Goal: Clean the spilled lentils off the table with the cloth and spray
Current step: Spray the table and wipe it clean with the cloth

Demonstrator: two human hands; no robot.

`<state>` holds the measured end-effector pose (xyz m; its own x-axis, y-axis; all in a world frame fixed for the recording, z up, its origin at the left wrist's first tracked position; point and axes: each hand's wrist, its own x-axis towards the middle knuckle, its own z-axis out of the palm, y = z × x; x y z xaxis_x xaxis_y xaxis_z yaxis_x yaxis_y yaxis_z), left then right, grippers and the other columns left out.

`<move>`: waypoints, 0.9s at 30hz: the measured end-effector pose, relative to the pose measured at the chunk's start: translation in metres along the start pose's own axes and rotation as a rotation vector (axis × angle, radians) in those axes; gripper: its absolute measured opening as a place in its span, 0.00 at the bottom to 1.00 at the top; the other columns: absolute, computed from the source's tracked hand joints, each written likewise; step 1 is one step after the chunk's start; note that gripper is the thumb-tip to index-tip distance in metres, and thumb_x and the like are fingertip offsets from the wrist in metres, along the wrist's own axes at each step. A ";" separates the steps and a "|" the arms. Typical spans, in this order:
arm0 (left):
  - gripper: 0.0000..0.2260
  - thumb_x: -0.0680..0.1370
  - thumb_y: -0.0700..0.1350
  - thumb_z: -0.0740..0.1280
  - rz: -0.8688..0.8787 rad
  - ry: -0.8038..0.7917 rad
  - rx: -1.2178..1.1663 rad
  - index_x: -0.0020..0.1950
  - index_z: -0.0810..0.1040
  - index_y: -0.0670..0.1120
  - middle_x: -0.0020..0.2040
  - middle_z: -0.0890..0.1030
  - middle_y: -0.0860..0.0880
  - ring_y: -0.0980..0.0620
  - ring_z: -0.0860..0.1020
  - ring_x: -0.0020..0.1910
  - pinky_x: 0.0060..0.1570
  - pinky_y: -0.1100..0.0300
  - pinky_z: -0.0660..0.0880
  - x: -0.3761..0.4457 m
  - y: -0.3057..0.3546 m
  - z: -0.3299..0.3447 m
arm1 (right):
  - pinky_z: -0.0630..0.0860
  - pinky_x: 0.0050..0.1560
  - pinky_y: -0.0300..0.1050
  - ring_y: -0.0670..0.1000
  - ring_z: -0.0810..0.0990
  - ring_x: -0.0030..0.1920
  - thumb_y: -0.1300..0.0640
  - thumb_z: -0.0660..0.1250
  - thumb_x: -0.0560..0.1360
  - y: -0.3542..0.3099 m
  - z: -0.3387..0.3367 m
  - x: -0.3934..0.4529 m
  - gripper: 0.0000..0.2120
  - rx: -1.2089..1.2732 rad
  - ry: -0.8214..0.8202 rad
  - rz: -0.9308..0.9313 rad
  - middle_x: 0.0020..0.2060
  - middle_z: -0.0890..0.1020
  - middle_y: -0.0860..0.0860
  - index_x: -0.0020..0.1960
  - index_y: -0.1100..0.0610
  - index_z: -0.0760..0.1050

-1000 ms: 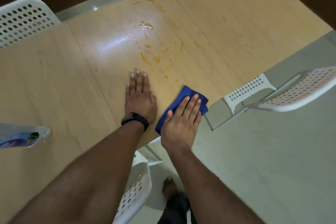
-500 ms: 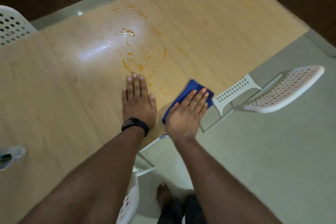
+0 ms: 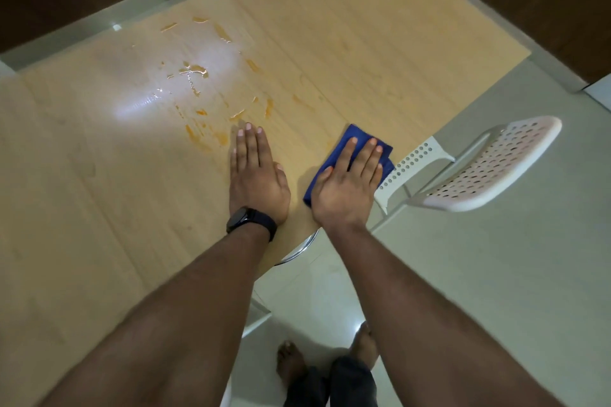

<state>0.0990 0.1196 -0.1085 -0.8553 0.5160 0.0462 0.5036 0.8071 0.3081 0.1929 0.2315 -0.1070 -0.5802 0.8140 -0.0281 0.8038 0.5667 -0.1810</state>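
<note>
Both hands flat on the table, the cloth under the right one by the near edge.

The right hand (image 3: 347,182) lies with fingers straight and spread on the folded blue cloth (image 3: 353,139), pressing it down rather than gripping it, which looks like the hold for a flat wiping stroke. The left hand (image 3: 256,175) is also flat and holds nothing; palm down on bare wood just beside the cloth, it probably braces the person's lean. Its fingertips (image 3: 248,126) touch the nearest orange smears of the spilled lentils (image 3: 195,71), which spread away across the wet, shiny patch of the table (image 3: 380,53). The cloth sits close to the table's edge, with a white chair (image 3: 489,168) just off that edge, so the open room for a stroke lies forward and to the left, over the spill. No spray bottle is in view.
</note>
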 end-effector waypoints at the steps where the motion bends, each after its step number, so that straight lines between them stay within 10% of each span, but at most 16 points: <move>1: 0.32 0.83 0.48 0.53 -0.003 0.000 0.009 0.85 0.46 0.41 0.86 0.46 0.43 0.46 0.43 0.84 0.82 0.47 0.46 0.000 0.002 0.000 | 0.45 0.82 0.62 0.65 0.43 0.83 0.48 0.45 0.83 -0.004 -0.002 -0.013 0.34 0.000 -0.005 -0.029 0.83 0.46 0.66 0.85 0.62 0.45; 13: 0.31 0.85 0.50 0.51 -0.026 -0.035 0.067 0.85 0.46 0.41 0.86 0.44 0.43 0.46 0.42 0.84 0.82 0.48 0.46 0.006 0.003 -0.002 | 0.47 0.82 0.61 0.63 0.45 0.84 0.46 0.44 0.78 0.014 -0.014 0.040 0.39 0.031 -0.064 -0.001 0.84 0.48 0.64 0.84 0.65 0.47; 27: 0.39 0.76 0.46 0.56 -0.157 -0.022 -0.076 0.85 0.44 0.43 0.86 0.44 0.46 0.48 0.41 0.84 0.82 0.51 0.42 0.035 0.017 -0.011 | 0.49 0.83 0.55 0.51 0.43 0.85 0.48 0.46 0.85 0.060 -0.026 0.085 0.30 -0.024 -0.127 -0.613 0.85 0.46 0.49 0.86 0.52 0.45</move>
<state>0.0764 0.1484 -0.0913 -0.9195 0.3920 -0.0290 0.3524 0.8547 0.3812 0.1952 0.3383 -0.0951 -0.9468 0.3190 -0.0432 0.3215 0.9298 -0.1793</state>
